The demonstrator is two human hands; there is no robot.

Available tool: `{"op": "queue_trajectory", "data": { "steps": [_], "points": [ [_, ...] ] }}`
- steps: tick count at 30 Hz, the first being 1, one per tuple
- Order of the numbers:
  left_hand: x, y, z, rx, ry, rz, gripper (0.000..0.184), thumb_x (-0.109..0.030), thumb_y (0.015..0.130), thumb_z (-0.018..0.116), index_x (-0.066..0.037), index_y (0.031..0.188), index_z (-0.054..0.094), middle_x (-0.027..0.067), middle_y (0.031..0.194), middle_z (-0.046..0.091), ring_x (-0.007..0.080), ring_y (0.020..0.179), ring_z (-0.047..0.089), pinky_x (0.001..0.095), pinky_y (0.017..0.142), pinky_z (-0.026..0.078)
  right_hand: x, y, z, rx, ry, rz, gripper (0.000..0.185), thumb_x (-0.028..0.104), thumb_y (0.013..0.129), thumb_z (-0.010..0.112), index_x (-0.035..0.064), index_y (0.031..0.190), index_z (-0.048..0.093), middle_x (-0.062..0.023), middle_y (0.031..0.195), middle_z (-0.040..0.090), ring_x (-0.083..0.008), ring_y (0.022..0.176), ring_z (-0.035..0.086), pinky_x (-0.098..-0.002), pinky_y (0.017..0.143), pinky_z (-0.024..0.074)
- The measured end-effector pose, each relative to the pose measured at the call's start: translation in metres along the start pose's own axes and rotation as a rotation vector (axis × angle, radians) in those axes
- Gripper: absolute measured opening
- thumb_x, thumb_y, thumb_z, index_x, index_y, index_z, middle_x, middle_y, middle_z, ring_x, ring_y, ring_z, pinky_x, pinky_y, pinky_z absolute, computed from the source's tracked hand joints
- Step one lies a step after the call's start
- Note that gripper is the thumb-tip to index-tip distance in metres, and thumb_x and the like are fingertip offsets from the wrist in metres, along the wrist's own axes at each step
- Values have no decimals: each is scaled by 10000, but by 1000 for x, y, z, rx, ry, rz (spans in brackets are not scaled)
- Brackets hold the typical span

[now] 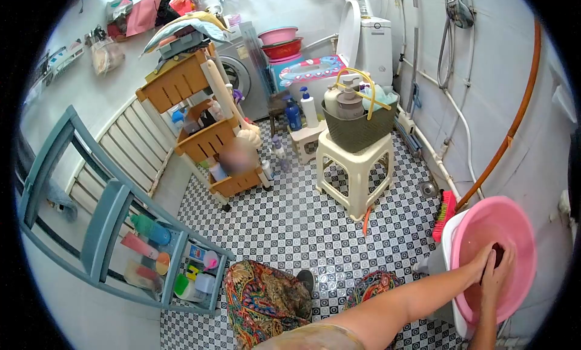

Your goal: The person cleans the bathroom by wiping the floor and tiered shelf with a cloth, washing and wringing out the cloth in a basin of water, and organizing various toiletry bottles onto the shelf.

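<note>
We find a small, dark, indistinct object (498,254) over the middle of the round pink plastic basin (530,253), fingers of left hand (482,260) and right hand (496,277) curled around it, best worked low, inside the rim.

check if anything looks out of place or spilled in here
An orange strip on the floor by the stool's foot looks dropped there, away from the other things. No spill stands out.
</note>
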State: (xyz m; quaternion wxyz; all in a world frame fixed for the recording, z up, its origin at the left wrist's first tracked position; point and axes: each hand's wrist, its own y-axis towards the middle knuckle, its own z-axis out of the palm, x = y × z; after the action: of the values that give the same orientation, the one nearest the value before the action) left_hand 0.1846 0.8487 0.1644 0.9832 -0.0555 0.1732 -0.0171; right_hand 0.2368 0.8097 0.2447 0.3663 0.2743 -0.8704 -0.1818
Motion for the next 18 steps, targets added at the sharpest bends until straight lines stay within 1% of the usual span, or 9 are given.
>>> {"op": "queue_trajectory", "data": {
  "steps": [8, 11, 12, 13, 14, 15, 16, 17, 18],
  "points": [
    [14, 16, -6, -114, 47, -10, 296, -337, 843, 370, -90, 821, 531, 45, 759, 498, 194, 722, 490, 295, 666, 409, -13, 2, 2, 21, -42, -114, 229, 169, 837, 418, -24, 955, 458, -183, 893, 436, -329, 877, 436, -391, 804, 334],
    [8, 12, -2, -7, 169, 201, 281, -280, 845, 401, -39, 822, 544, 84, 751, 524, 190, 699, 492, 349, 656, 414, -40, 7, 4, 62, -80, 52, 261, 217, 862, 388, -11, 946, 484, -213, 892, 483, -325, 818, 467, -364, 749, 362],
    [6, 14, 5, -88, 436, 232, 298, -273, 841, 400, -13, 828, 544, 123, 767, 538, 227, 709, 511, 369, 670, 414, -44, 8, 2, 71, -79, 47, 261, 217, 862, 388, -11, 946, 484, -213, 892, 483, -325, 818, 467, -364, 749, 362],
    [3, 15, 10, -173, 704, 261, 315, -267, 837, 399, 13, 833, 544, 163, 783, 553, 263, 720, 529, 389, 684, 415, -41, 12, -5, 75, -4, 190, 279, 236, 866, 382, -12, 936, 489, -213, 891, 494, -313, 815, 474, -363, 740, 366],
    [6, 21, 8, -184, 704, 270, 315, -267, 837, 399, 13, 833, 544, 163, 783, 553, 263, 720, 529, 389, 684, 415, -36, 17, -8, 77, 76, 333, 299, 254, 871, 376, -14, 926, 495, -213, 889, 505, -302, 812, 480, -362, 731, 370],
    [13, 27, 6, -238, 933, 354, 344, -273, 841, 387, 33, 835, 543, 203, 803, 556, 308, 753, 538, 411, 708, 411, -70, 24, -11, 168, 138, 356, 353, 306, 879, 365, -5, 951, 515, -164, 934, 541, -241, 831, 492, -340, 728, 383],
    [15, 30, 4, -295, 1161, 434, 372, -279, 844, 374, 54, 838, 541, 243, 823, 559, 352, 785, 547, 432, 732, 406, -107, 26, -8, 182, 145, 349, 353, 306, 879, 365, -5, 951, 515, -164, 934, 541, -241, 831, 492, -340, 728, 383],
    [4, 17, 10, -246, 1283, 469, 416, -296, 845, 363, 56, 797, 577, 274, 811, 555, 415, 810, 540, 468, 760, 400, -142, 27, -3, 123, 331, 399, 386, 336, 884, 360, 0, 985, 519, -134, 951, 545, -218, 849, 497, -323, 745, 391],
    [-20, -5, 24, -260, 1286, 479, 416, -296, 845, 363, 56, 797, 577, 274, 811, 555, 415, 810, 540, 468, 760, 400, -158, 26, 2, 64, 518, 448, 419, 366, 888, 354, 4, 1020, 522, -104, 967, 548, -195, 867, 503, -306, 762, 399]
  ]
}}
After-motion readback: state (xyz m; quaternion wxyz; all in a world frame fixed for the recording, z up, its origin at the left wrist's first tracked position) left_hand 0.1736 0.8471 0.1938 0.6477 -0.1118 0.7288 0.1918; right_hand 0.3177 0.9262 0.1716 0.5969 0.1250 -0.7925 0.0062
